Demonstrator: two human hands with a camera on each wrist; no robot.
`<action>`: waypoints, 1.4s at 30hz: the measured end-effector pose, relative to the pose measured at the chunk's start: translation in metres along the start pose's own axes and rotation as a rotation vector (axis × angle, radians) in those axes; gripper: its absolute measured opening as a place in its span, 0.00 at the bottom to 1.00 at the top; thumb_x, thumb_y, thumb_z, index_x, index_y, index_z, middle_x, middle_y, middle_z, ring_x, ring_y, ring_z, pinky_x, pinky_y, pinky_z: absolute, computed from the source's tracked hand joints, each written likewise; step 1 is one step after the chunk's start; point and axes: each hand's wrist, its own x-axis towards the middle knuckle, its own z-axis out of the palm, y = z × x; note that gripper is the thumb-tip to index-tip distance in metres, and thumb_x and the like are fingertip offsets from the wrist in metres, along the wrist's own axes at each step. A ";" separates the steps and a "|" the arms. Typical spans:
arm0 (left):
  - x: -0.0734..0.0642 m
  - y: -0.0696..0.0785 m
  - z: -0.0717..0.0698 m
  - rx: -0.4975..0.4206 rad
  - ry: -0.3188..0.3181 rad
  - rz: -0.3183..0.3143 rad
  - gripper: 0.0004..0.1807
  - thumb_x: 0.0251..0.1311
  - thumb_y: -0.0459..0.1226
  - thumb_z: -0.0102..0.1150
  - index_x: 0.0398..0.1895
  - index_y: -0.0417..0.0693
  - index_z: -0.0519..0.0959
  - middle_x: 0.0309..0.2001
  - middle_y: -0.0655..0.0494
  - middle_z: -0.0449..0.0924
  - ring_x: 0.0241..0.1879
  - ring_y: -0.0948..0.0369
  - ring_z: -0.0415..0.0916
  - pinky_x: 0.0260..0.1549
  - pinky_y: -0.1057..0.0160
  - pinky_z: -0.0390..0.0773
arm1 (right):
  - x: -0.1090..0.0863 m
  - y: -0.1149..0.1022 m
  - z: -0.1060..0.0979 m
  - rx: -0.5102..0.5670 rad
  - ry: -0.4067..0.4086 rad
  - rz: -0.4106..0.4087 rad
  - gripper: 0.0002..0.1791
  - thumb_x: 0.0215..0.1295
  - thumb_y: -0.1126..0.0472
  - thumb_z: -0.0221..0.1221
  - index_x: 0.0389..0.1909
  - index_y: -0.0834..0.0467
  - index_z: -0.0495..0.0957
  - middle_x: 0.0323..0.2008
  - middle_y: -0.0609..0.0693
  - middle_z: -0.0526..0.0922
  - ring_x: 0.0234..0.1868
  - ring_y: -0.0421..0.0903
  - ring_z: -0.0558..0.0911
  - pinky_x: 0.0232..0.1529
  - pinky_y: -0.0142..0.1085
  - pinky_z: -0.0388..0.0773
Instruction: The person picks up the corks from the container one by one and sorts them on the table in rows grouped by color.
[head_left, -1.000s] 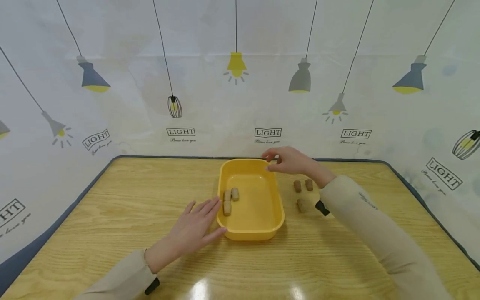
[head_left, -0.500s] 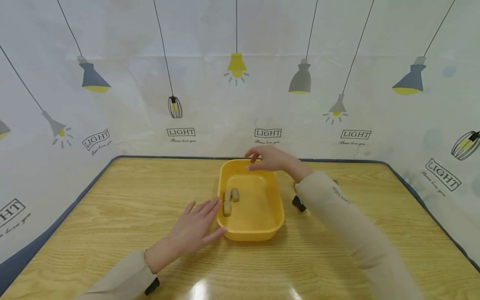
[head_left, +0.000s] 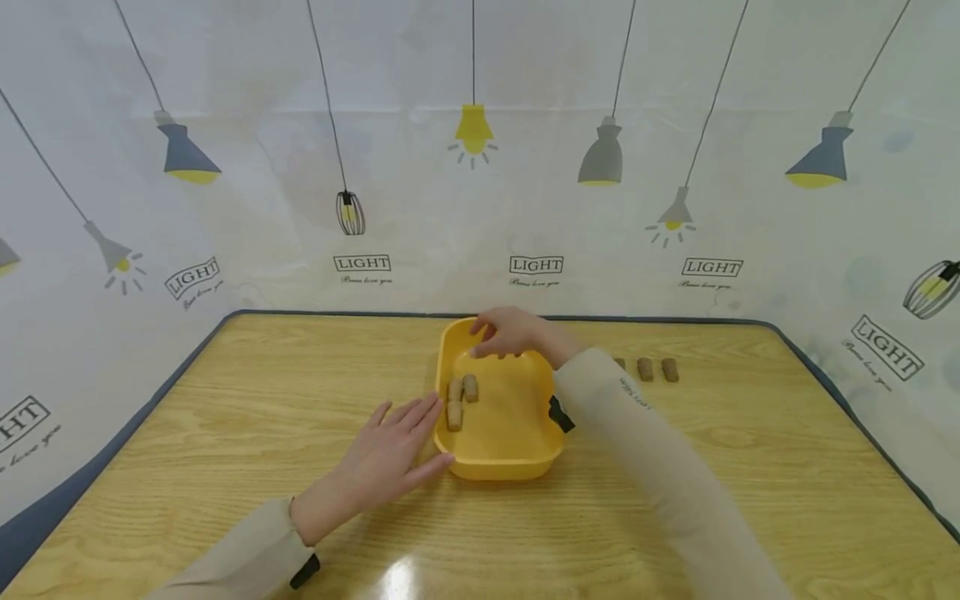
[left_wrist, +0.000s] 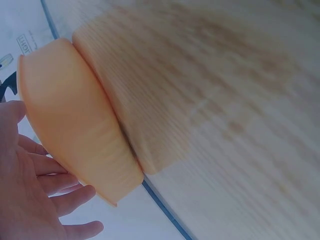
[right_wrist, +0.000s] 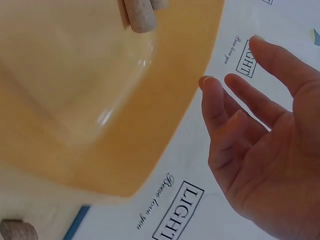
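A yellow plastic basin (head_left: 498, 470) stands on the table, with three short brown corks (head_left: 454, 417) lying along its left inner side. My left hand (head_left: 386, 458) rests at the basin's left edge, fingers spread and fairly straight; the left wrist view shows the fingers (left_wrist: 55, 182) against the rim. My right hand (head_left: 512, 333) hangs over the back part of the basin, its fingers loosely bent. In the right wrist view nothing sits between that hand's fingers (right_wrist: 215, 100), and two corks (right_wrist: 140, 15) show inside the basin.
Several more corks (head_left: 645, 369) stand on the wooden table (head_left: 750, 467) to the right of the basin, partly behind the right sleeve (head_left: 637, 433). A light wall cloth (head_left: 420, 167) printed with lamps rises behind the table's back edge.
My right hand has moved left, from the basin's back right corner to over its back part. The sleeve's shift uncovers corks farther right and covers others. My left hand stays in place.
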 end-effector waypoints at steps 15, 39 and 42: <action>0.001 0.000 0.001 0.001 -0.004 -0.001 0.40 0.60 0.62 0.32 0.64 0.41 0.59 0.64 0.49 0.56 0.59 0.54 0.57 0.53 0.44 0.55 | 0.014 0.006 0.023 0.082 -0.119 0.040 0.25 0.56 0.60 0.59 0.56 0.61 0.68 0.42 0.53 0.76 0.35 0.47 0.77 0.33 0.37 0.74; 0.000 0.000 0.001 0.004 -0.002 -0.003 0.40 0.60 0.62 0.31 0.64 0.41 0.59 0.64 0.49 0.56 0.59 0.53 0.57 0.53 0.45 0.54 | 0.025 0.021 0.048 0.177 -0.186 0.143 0.27 0.52 0.62 0.62 0.54 0.58 0.67 0.42 0.52 0.71 0.32 0.45 0.73 0.36 0.37 0.73; 0.000 0.000 0.001 0.004 -0.003 -0.005 0.40 0.59 0.62 0.31 0.64 0.41 0.60 0.64 0.50 0.56 0.59 0.53 0.57 0.53 0.45 0.54 | 0.026 0.021 0.050 0.185 -0.189 0.137 0.27 0.51 0.64 0.63 0.53 0.58 0.66 0.42 0.53 0.69 0.32 0.44 0.72 0.36 0.36 0.73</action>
